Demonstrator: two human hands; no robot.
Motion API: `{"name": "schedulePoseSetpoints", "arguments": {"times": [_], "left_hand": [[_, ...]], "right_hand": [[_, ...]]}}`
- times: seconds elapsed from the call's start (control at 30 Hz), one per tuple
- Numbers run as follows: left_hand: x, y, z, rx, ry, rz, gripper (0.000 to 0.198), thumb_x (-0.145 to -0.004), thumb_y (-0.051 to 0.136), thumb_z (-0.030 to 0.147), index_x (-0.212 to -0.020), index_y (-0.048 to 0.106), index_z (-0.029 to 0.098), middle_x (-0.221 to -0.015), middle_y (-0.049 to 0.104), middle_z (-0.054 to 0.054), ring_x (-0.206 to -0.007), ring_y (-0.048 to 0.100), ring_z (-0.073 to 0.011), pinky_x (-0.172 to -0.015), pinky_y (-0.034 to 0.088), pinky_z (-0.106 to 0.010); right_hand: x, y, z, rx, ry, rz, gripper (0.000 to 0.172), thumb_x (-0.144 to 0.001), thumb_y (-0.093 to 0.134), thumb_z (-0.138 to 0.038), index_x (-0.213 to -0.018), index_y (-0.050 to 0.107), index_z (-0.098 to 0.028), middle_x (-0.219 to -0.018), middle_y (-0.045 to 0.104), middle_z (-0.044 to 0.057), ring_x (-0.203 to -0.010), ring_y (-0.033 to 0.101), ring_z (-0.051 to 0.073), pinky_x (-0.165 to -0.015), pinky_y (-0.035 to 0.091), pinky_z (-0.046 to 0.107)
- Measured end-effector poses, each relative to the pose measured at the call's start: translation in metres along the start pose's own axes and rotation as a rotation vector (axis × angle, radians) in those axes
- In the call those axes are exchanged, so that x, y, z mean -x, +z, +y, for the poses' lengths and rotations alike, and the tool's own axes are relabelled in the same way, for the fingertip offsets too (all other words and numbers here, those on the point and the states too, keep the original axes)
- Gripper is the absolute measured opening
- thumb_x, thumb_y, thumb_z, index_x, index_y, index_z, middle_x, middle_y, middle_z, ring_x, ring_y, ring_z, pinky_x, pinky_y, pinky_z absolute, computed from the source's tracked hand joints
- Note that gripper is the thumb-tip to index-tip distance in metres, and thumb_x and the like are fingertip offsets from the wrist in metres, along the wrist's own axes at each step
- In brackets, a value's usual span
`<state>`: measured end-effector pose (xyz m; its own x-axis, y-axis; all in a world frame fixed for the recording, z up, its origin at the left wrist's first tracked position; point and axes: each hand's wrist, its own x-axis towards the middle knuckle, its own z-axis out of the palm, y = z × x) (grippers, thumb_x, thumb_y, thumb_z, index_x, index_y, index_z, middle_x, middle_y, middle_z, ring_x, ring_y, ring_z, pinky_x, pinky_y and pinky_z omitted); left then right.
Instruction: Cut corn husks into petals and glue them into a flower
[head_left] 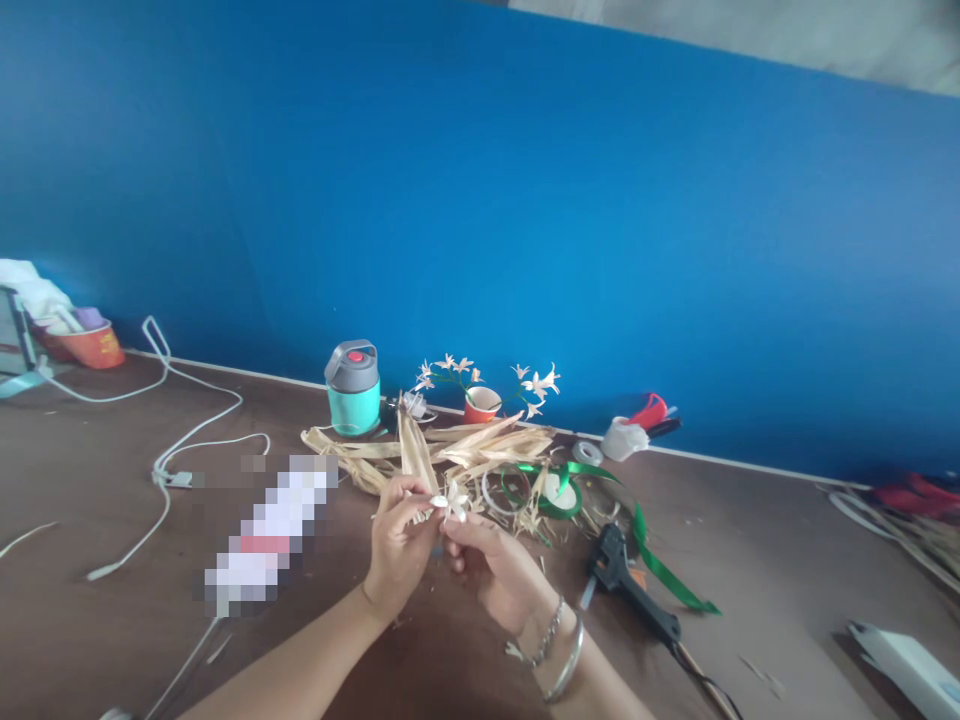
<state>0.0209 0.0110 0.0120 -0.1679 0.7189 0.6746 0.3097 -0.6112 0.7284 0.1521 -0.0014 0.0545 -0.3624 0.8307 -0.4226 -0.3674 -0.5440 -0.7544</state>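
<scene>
A small white flower [453, 501] is held up between my two hands, above the brown table [300, 640]. My left hand [400, 545] pinches a petal at its left side with thumb and forefinger. From below and the right, my right hand [491, 565] has its thumb and fingers closed at the flower's base. Just behind the hands lies a pile of dry corn husks [487, 445]. Farther back, an orange paper cup [482, 404] holds green stems with white flowers [541, 383].
A teal jar [355, 390] stands behind the husks at left. Right of my hands lie a black glue gun [626, 580], green ribbon [664, 570] and a tape roll [587, 453]. White cables [169, 450] and a blurred-out object [270, 540] are at left. A blue wall [480, 200] rises behind.
</scene>
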Motion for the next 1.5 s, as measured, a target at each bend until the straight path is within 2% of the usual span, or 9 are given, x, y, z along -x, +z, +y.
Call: {"name": "schedulePoseSetpoints", "arguments": {"times": [0.13, 0.23, 0.43, 0.73, 0.87, 1.07, 1.27, 1.4, 1.5], "left_hand": [[-0.001, 0.001, -0.003, 0.084, -0.067, -0.028, 0.005, -0.078, 0.059, 0.02, -0.073, 0.061, 0.019, -0.083, 0.052, -0.004, -0.079, 0.054, -0.017, -0.068, 0.046, -0.029], [-0.001, 0.002, -0.005, 0.111, -0.097, -0.034, 0.007, -0.079, 0.059, 0.021, -0.073, 0.061, 0.019, -0.083, 0.052, -0.004, -0.08, 0.054, -0.0171, -0.071, 0.045, -0.03], [-0.001, 0.004, -0.006, 0.187, -0.121, -0.055, 0.007, -0.079, 0.059, 0.021, -0.072, 0.061, 0.019, -0.083, 0.052, -0.003, -0.079, 0.053, -0.0166, -0.071, 0.044, -0.029], [-0.006, 0.002, -0.003, 0.241, -0.232, -0.15, 0.015, -0.078, 0.059, 0.029, -0.069, 0.064, 0.018, -0.087, 0.05, -0.005, -0.083, 0.052, -0.0192, -0.075, 0.043, -0.031], [-0.007, 0.002, 0.0, 0.279, -0.265, -0.218, 0.013, -0.078, 0.06, 0.03, -0.073, 0.066, 0.019, -0.087, 0.049, -0.004, -0.083, 0.051, -0.0182, -0.077, 0.043, -0.031], [-0.008, 0.004, 0.002, 0.448, -0.386, -0.308, 0.018, -0.076, 0.062, 0.033, -0.068, 0.063, 0.017, -0.085, 0.047, -0.004, -0.076, 0.049, -0.0152, -0.064, 0.045, -0.025], [-0.011, 0.005, 0.01, 0.6, -0.52, -0.388, 0.021, -0.068, 0.07, 0.033, -0.06, 0.063, 0.015, -0.085, 0.051, -0.004, -0.078, 0.055, -0.017, -0.07, 0.048, -0.03], [-0.009, 0.007, 0.01, 0.632, -0.534, -0.419, 0.019, -0.067, 0.072, 0.033, -0.063, 0.066, 0.016, -0.085, 0.052, -0.005, -0.08, 0.056, -0.0185, -0.076, 0.048, -0.034], [-0.007, 0.007, 0.006, 0.576, -0.523, -0.422, 0.018, -0.072, 0.067, 0.034, -0.069, 0.069, 0.016, -0.088, 0.053, -0.006, -0.078, 0.056, -0.0172, -0.071, 0.049, -0.031]], "right_hand": [[0.003, -0.006, -0.007, 0.113, -0.045, -0.093, 0.02, -0.062, 0.073, -0.028, -0.07, 0.061, -0.015, -0.058, 0.055, -0.003, -0.048, 0.044, 0.006, -0.047, 0.029, 0.019], [0.004, -0.009, -0.013, 0.102, -0.069, -0.13, 0.019, -0.068, 0.068, -0.032, -0.072, 0.061, -0.015, -0.06, 0.055, -0.003, -0.051, 0.045, 0.007, -0.049, 0.031, 0.019], [0.004, -0.007, -0.011, 0.132, -0.108, -0.037, 0.02, -0.064, 0.07, -0.024, -0.057, 0.053, -0.015, -0.054, 0.052, -0.004, -0.049, 0.043, 0.006, -0.05, 0.032, 0.018], [0.004, -0.013, -0.022, 0.362, -0.087, 0.057, 0.024, -0.061, 0.071, -0.036, -0.063, 0.06, -0.015, -0.056, 0.056, -0.002, -0.049, 0.044, 0.007, -0.047, 0.027, 0.02], [0.002, -0.022, -0.03, 0.345, -0.21, 0.127, 0.025, -0.066, 0.066, -0.041, -0.07, 0.065, -0.016, -0.062, 0.057, -0.001, -0.054, 0.047, 0.008, -0.051, 0.032, 0.021], [0.0, -0.024, -0.03, 0.371, -0.226, 0.144, 0.024, -0.065, 0.068, -0.041, -0.066, 0.065, -0.017, -0.06, 0.056, -0.002, -0.055, 0.046, 0.01, -0.052, 0.031, 0.023], [-0.001, -0.02, -0.028, 0.411, -0.29, 0.143, 0.026, -0.068, 0.065, -0.037, -0.055, 0.054, -0.017, -0.051, 0.047, -0.005, -0.05, 0.038, 0.008, -0.05, 0.027, 0.022], [-0.003, -0.021, -0.026, 0.338, -0.245, 0.14, 0.027, -0.064, 0.063, -0.029, -0.047, 0.046, -0.017, -0.047, 0.042, -0.006, -0.048, 0.035, 0.007, -0.048, 0.025, 0.022], [-0.006, -0.022, -0.026, 0.119, -0.061, 0.127, 0.021, -0.061, 0.061, -0.027, -0.051, 0.046, -0.017, -0.048, 0.041, -0.007, -0.046, 0.037, 0.007, -0.047, 0.025, 0.021]]}}
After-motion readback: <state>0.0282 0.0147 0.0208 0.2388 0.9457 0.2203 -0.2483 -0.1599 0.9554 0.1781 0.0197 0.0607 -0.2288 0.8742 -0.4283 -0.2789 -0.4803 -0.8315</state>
